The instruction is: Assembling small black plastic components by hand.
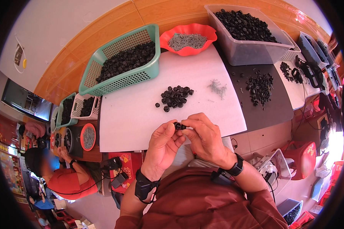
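Note:
My left hand pinches a small round black plastic part between thumb and fingertips, just past the table's near edge. Against it, my right hand holds a second small black part in its fingertips. The two parts meet or nearly meet; the fingers cover much of both. Beyond my hands, a heap of black plastic caps lies on the white sheet, with one cap apart to its left. To the right of the heap is a small scatter of thin silvery screws or pins.
Along the back stand a green basket of black parts, a red wavy bowl of silvery pieces and a clear bin of black parts. More black parts lie on the dark mat. A person in red works at left.

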The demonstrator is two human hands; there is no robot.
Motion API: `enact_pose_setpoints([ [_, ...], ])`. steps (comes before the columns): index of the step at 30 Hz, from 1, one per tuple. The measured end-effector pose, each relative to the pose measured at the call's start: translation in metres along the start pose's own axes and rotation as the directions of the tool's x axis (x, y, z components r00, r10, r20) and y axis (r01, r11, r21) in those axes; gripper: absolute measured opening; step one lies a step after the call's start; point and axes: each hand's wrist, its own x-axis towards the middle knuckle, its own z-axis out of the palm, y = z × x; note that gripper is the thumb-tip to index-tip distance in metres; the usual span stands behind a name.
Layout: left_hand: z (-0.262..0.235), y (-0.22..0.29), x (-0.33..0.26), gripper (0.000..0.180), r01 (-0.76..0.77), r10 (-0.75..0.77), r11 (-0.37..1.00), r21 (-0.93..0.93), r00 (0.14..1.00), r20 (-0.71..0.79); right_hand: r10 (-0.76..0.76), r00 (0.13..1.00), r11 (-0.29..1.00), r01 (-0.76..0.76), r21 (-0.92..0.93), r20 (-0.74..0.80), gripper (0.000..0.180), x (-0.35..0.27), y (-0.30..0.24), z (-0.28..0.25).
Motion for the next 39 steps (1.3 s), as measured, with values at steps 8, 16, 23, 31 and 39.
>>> enact_pose_setpoints([
  [8,-0.001,-0.001,-0.001,0.023,-0.009,0.008,0.999,0.041,1.000,0.024,0.015,1.000,1.000,-0.014,-0.014,0.022,0.026,-0.001,-0.001,0.001],
  [16,0.001,-0.001,-0.002,0.022,-0.015,0.014,0.998,0.065,1.000,0.023,0.003,1.000,1.000,-0.002,-0.031,0.023,0.025,0.001,-0.002,0.000],
  [23,0.004,-0.003,-0.003,0.021,-0.045,0.045,0.995,0.086,0.999,0.008,0.002,1.000,0.999,-0.002,-0.036,0.017,0.022,0.002,-0.003,-0.001],
  [31,-0.002,-0.007,-0.002,0.021,-0.067,0.065,0.993,0.097,0.998,0.026,0.132,0.991,0.975,-0.135,0.175,0.031,0.023,0.001,-0.005,-0.005],
  [39,0.001,-0.009,-0.003,0.024,-0.085,0.085,0.993,0.083,0.996,0.003,-0.025,0.999,0.995,0.028,0.096,-0.036,0.023,0.000,0.004,-0.003],
])
